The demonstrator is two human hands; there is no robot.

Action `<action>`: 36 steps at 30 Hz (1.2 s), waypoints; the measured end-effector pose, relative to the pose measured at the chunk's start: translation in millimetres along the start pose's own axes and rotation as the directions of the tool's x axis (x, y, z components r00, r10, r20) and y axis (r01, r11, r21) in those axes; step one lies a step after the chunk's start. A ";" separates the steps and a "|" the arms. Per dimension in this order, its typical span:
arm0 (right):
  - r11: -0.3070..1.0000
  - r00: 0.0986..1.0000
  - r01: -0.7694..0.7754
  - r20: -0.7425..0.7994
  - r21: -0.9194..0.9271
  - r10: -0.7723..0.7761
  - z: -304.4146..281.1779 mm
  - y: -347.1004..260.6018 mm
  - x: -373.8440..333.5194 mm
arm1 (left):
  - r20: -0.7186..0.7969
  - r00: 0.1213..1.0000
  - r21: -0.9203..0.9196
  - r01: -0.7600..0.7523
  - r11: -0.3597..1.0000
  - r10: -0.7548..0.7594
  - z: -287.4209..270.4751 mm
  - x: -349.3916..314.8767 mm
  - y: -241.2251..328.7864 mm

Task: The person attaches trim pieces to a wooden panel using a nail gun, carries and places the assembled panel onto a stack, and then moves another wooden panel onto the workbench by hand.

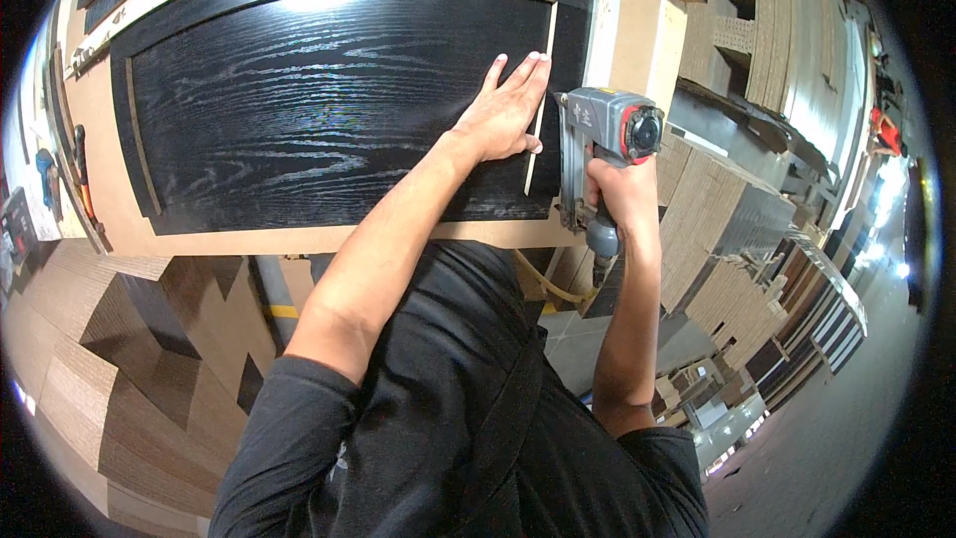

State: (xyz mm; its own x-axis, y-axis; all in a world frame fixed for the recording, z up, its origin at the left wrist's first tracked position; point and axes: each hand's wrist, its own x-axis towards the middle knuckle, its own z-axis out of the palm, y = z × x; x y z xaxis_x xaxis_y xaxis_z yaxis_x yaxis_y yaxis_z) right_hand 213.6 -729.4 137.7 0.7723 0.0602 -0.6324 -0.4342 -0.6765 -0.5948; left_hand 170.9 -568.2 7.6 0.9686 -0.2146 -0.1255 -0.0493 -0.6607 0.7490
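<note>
Stacks [717, 209] of board crowd the workshop around our bench [115, 229]. Our right hand [625, 189] is wrapped around the handle of the nail gun [605, 115]; whether a finger is on the trigger, we cannot tell. Our left hand [506, 120] grasps nothing: it lies flat with fingers spread, fingertips and thumb on the strip [539, 118]. That strip lies near the right end of the black panel [329, 90], with the gun just to its right; we cannot tell whether the nose touches anything. We judge the gun heavy and stiff, best held by the handle, well clear of the nose. The strip looks light, thin and easily snapped or slid, so we would pin it at two spread points, away from the gun's line. The panel seems rigid and broad, its glossy face perhaps slippery and easily scratched, so we would lift it by opposite edges. Farther left, beyond the panel, an orange-handled tool [86, 194] lies by the bench's edge.
</note>
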 end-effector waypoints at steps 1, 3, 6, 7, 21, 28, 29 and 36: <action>1.000 1.000 0.002 -0.001 0.001 -0.002 0.3 -0.8 -0.4 | -0.002 1.000 -0.003 -0.007 1.000 0.007 -0.7 0.9 -0.4; 0.999 1.000 0.011 -0.027 -0.045 -0.012 1.9 -2.1 -2.2 | -0.001 1.000 0.001 -0.007 1.000 0.007 -0.5 0.2 0.0; 0.994 0.998 0.040 -0.048 -0.098 -0.045 4.1 -2.0 -2.7 | -0.003 1.000 0.005 -0.009 1.000 0.009 0.1 -0.6 -0.3; 0.995 0.998 0.041 -0.053 -0.095 -0.046 3.7 -1.6 -2.2 | -0.008 1.000 0.005 -0.009 1.000 0.009 0.2 -1.2 0.2; 0.999 0.998 -0.042 -0.046 0.023 0.043 -6.1 58.3 -75.8 | -0.026 1.000 0.075 -0.008 0.997 0.010 4.0 3.3 -5.2; 0.996 0.997 -0.078 0.001 0.034 0.078 5.1 97.0 -96.5 | -0.018 1.000 0.086 -0.005 0.996 0.007 5.7 5.1 -0.6; 0.997 0.998 -0.064 -0.005 0.032 0.064 7.1 101.3 -96.6 | -0.014 1.000 0.086 -0.005 0.996 0.006 5.9 5.7 -1.5; 0.991 0.991 -0.133 0.010 0.028 0.133 12.1 95.1 -100.4 | -0.029 1.000 0.088 -0.003 0.996 0.005 7.0 3.7 -1.7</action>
State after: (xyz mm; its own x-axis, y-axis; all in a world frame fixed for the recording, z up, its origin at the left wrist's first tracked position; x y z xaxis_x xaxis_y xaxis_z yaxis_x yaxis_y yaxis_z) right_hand 89.2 -790.9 138.6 0.7030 -0.0234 -0.7108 -0.5464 -0.6575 -0.5188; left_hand 172.9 -572.9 1.3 0.9751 -0.1968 -0.1025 -0.0731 -0.7211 0.6890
